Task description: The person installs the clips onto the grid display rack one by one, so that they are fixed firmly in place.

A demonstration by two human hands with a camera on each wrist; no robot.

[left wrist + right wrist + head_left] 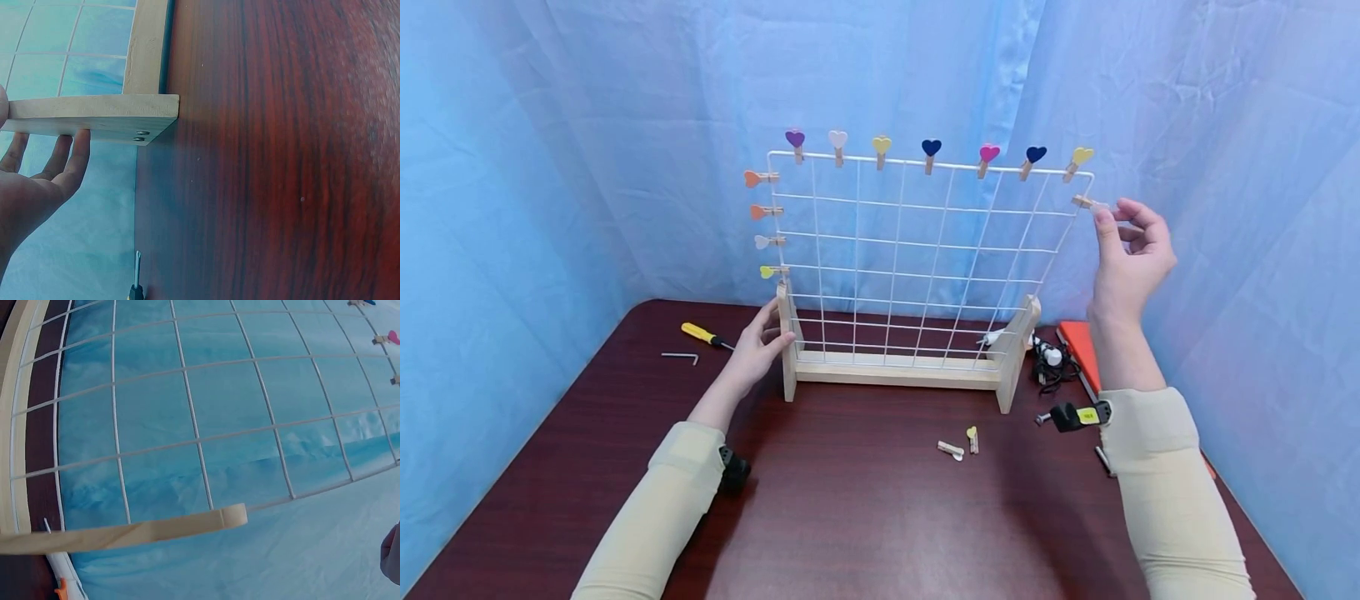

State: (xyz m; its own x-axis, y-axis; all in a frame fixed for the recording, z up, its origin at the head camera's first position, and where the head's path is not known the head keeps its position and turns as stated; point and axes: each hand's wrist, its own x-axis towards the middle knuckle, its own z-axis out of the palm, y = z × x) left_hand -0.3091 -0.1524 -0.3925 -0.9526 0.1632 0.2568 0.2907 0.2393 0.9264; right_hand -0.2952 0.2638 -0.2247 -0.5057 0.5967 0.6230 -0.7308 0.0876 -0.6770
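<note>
A white wire grid (891, 250) stands upright in a wooden stand (895, 375). Heart-topped mini clothespins line its top edge, among them a pink one (988, 154), and several more, such as an orange one (760, 178), run down its left side. My right hand (1127, 258) pinches a clothespin with a pale heart (1082, 202) at the grid's upper right edge; only a sliver of this hand shows in the right wrist view. My left hand (752, 354) grips the stand's left upright (94, 112), its fingers against the outer face.
Two loose clothespins, one white (951, 451) and one yellow (973, 440), lie on the dark table (865, 500). A yellow screwdriver (700, 333) and a hex key (681, 357) lie left. Behind the right upright are a white tool (997, 337), black cable (1048, 375) and red-orange folder (1078, 346).
</note>
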